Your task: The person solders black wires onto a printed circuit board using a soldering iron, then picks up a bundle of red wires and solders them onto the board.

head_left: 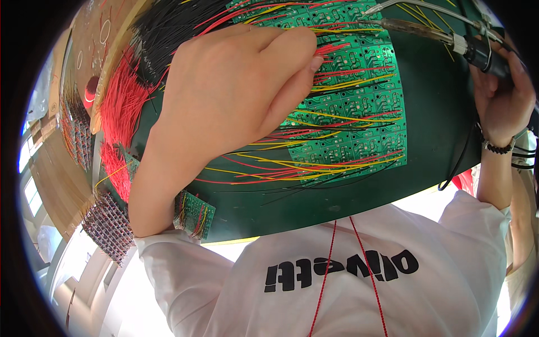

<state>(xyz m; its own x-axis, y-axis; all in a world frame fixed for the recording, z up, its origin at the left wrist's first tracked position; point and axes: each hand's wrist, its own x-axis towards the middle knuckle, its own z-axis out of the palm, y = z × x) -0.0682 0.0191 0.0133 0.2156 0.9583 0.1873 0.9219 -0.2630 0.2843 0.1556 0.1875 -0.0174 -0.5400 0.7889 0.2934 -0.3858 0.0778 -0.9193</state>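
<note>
Red wires [335, 49] are pinched by the left hand [236, 84], its grip closed, over a green circuit panel [359, 101]. Wire soldering seems in hand; next, a steady pinch appears called for. The green circuit panel is laid on the dark green surface [438, 112], its rows strung with multicoloured leads [337, 164]. Beyond, a soldering iron [418, 31] is clasped in the right hand [502, 98].

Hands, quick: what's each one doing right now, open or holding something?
Left hand: closed, seemingly pinching red wires over the green circuit boards.
Right hand: closed, holding the soldering iron.
</note>
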